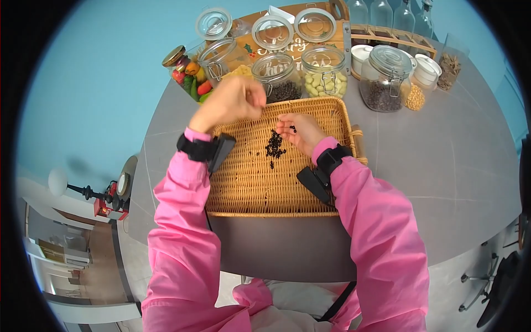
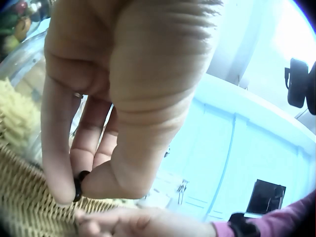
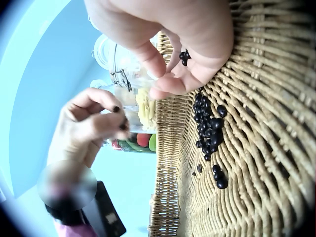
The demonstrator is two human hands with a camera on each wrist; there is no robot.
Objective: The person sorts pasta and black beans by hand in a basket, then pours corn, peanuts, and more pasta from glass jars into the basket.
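A shallow wicker tray (image 1: 243, 191) lies on the table with a small heap of shiny black beans (image 3: 210, 126) in it. My left hand (image 1: 237, 102) is over the tray's far left part. Its thumb and index finger pinch black beans (image 2: 77, 190), plainly seen in the left wrist view. Low over the heap, my right hand (image 1: 301, 131) curls its fingers around a few black beans (image 3: 184, 57), with thumb and fingertip close together. Just beyond the tray stands an open clip-top jar (image 1: 285, 91) of dark beans.
Behind the tray are an open jar of pale green pieces (image 1: 325, 83), a jar of yellow pasta (image 1: 240, 71) and a jar of colourful vegetables (image 1: 191, 80). A closed jar of dark beans (image 1: 383, 91) stands at right, near yellow kernels (image 1: 415, 98). Glass bottles (image 1: 381, 14) stand farther back.
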